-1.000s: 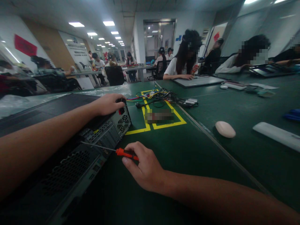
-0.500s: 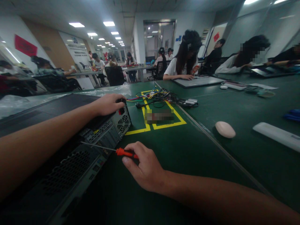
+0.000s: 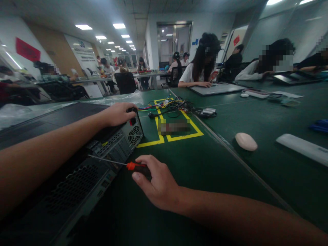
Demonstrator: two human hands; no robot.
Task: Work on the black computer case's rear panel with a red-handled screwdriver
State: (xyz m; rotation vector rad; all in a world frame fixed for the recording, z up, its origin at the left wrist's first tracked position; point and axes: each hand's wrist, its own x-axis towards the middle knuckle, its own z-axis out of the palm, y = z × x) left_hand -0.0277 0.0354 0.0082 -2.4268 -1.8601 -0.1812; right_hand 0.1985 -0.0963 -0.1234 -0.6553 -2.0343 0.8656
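A black desktop computer case [image 3: 74, 116] lies on its side at the left, its rear panel with fan grille and slots turned toward the right. My left hand [image 3: 120, 113] reaches across it and is closed over the upper rear corner, beside the fan grille; some fingertips are hidden. In my right hand [image 3: 159, 181] is a screwdriver [image 3: 131, 166] with an orange and black handle, held between thumb and fingers. Its long thin shaft points left and its tip meets the rear of the case near the slot covers; the exact contact point is too dark to make out.
Bundled cables [image 3: 181, 106] lie beyond the case on the green table [image 3: 205, 164], near yellow tape [image 3: 184, 137] and a blurred-out object [image 3: 174, 127]. A pale oval object [image 3: 246, 141] and a long white bar [image 3: 302, 147] are at right. Several people sit beyond.
The screwdriver handle has turned about its axis, now showing more black and less orange. My right thumb and fingers have shifted slightly; my left hand and the case stay put.
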